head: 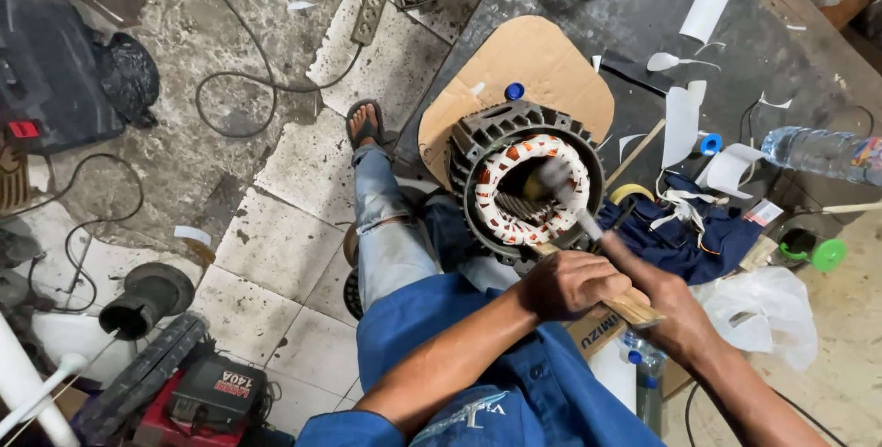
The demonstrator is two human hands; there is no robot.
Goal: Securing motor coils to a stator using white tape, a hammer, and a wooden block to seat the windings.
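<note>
risk first: the hammer [577,206] is swinging right over the copper windings [533,188] of the motor stator [525,188]. the head is blurring, so it's moving fast. if it's glancing off the wooden strip [614,298], i'd expect it to nick the enamel or the orange-and-white insulation lacing, and that would mean a shorted coil. the wooden strip is lying across the near edge of the stator; if it's slipping sideways the blow could be landing on bare coil ends.

second worry: the stator is sitting on its side on a cardboard sheet [542,61] at the tabletop [643,15] edge, above the person's knee. it looks free to roll or shift under a hit; i can't see any clamp.

hands: left hand [571,283] is closing in a full fist around the wooden strip, holding it near the stator rim. right hand [675,314] is wrapping shut around the hammer handle, fingers mostly hidden from here.

a plastic water bottle [818,151] is lying nearby on the tabletop, well apart from the stator.
</note>
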